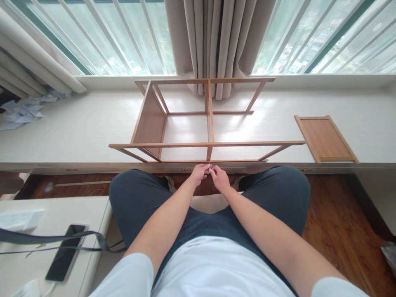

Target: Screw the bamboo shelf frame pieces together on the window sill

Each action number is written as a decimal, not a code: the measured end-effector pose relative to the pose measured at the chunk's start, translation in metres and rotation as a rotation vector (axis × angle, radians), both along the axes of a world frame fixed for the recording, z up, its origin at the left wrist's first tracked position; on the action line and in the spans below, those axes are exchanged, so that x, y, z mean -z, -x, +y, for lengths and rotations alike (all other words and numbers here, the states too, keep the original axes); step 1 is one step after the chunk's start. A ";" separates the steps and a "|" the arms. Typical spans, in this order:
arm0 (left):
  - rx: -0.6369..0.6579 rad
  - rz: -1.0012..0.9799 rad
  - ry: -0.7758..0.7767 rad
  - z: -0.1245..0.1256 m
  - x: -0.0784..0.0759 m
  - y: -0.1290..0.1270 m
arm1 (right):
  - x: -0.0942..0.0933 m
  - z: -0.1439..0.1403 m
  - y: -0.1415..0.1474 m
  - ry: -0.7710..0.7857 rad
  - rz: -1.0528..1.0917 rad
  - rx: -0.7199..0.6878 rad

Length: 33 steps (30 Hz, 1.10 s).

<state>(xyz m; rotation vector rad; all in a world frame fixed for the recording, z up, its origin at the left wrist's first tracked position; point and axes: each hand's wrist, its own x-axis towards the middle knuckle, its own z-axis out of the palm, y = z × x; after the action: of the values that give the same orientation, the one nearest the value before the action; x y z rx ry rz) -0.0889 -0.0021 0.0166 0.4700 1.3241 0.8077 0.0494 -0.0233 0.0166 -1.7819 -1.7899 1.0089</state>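
A wooden shelf frame [173, 144] lies on its side on the white window ledge, with a panel [148, 115] standing across it near the left end. Another upright piece [210, 107], seen almost edge-on, crosses its middle. Just below that piece's near end, my left hand [199, 175] is closed, thumb and fingers pinched near the frame's front edge. My right hand [220, 180] meets it there, its fingers pinched together around something tiny and pale. The fingertips hide most of that small thing, so its kind is unclear.
A loose wooden panel [326, 138] lies flat on the ledge [374, 136] at right. Crumpled papers [21, 111] are at far left. On the side table [95, 210] lie a phone [66, 253], a power strip [23, 220], a dark strap [55, 238] and small screw-like pieces [34, 250].
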 end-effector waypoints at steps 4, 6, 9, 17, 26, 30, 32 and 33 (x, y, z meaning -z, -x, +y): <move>-0.001 0.003 0.000 0.000 -0.001 -0.001 | 0.004 0.001 0.000 0.024 0.011 -0.001; 0.000 0.006 0.000 0.000 -0.002 -0.001 | 0.006 0.001 0.000 0.031 0.018 -0.005; 0.001 0.012 0.003 -0.001 -0.003 -0.001 | 0.009 0.001 0.000 0.054 0.036 -0.015; -0.003 0.034 0.008 -0.002 -0.004 -0.002 | 0.010 0.001 0.001 0.119 0.058 -0.048; 0.003 0.053 0.007 -0.001 -0.001 -0.003 | 0.012 0.003 0.001 0.165 0.079 -0.064; 0.009 0.060 0.001 -0.002 0.001 -0.002 | 0.017 0.003 0.001 0.148 0.109 -0.045; 0.015 0.063 -0.007 -0.002 0.002 -0.002 | 0.018 0.002 0.001 0.135 0.124 -0.026; 0.019 0.066 -0.012 -0.002 0.003 -0.003 | 0.019 0.002 0.001 0.128 0.130 -0.019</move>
<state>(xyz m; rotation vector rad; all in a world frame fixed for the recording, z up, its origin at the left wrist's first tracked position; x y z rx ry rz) -0.0863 -0.0044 0.0140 0.5215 1.3742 0.7902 0.0481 -0.0213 -0.0022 -1.7319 -1.7006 1.2430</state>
